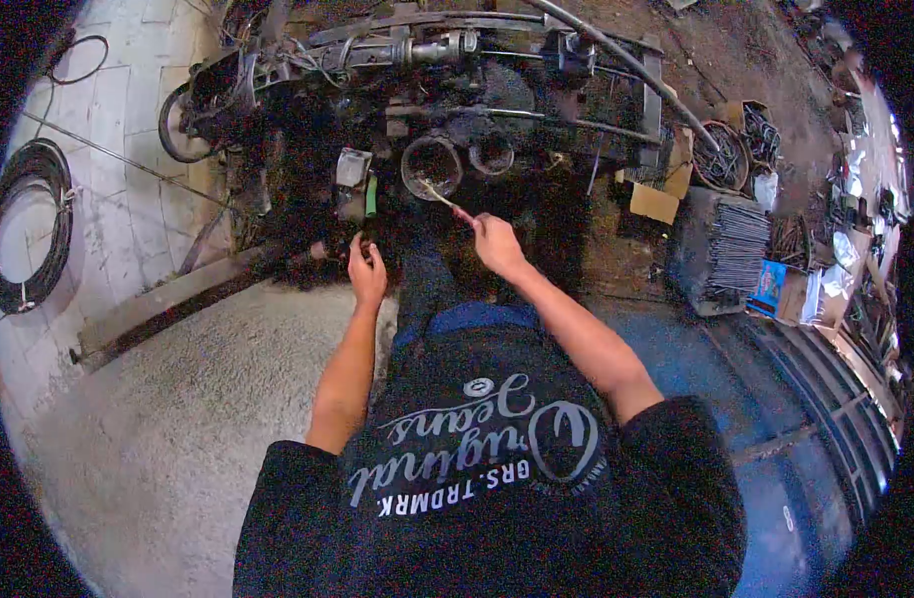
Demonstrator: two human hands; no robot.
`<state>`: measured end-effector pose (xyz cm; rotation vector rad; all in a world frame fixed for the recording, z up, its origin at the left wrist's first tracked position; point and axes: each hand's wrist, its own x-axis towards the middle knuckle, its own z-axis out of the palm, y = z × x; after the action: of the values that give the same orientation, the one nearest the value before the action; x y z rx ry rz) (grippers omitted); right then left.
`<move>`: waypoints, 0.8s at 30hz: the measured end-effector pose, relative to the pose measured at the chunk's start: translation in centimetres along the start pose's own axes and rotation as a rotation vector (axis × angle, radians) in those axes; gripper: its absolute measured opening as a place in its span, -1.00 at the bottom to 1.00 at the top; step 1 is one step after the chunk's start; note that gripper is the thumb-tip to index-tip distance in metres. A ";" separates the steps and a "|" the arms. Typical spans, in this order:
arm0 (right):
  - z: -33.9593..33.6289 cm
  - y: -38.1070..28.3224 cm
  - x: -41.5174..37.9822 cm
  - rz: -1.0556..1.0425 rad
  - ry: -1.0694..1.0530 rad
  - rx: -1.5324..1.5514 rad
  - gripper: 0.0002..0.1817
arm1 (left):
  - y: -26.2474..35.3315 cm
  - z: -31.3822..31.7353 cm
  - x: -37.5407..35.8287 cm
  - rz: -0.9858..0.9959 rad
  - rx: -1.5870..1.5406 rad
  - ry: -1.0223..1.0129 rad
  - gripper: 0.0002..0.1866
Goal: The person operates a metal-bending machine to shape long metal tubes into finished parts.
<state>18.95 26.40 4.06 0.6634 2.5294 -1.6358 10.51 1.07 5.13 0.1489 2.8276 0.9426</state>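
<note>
My right hand [497,244] is closed around a thin brush-like stick [439,195] with a reddish handle and a pale front end. The pale tip reaches over the rim of a round container [406,174] with a dark inside. My left hand [367,271] is held lower and to the left, its thumb and fingers curved and apart. Only darkness shows between those fingers. Just beyond them are a green strip [370,196] and a greyish-white block-shaped piece [353,167]. A second, smaller round container [493,154] stands right of the first.
A greasy machine with a metal shaft [437,48] spans the far side. A long pole [626,60] slants across the upper right. To the right stands a dark crate of stacked rods [738,249], near cardboard [654,202]. A coiled black hose [28,224] lies left.
</note>
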 end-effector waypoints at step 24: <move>-1.5 -6.8 1.7 0.318 0.287 0.130 -0.70 | -9.1 -1.9 -3.5 -0.335 -0.267 0.075 -0.54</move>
<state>15.09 25.94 10.10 1.3234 2.3391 -1.7001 13.20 -7.76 1.55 -0.3859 2.6354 1.2459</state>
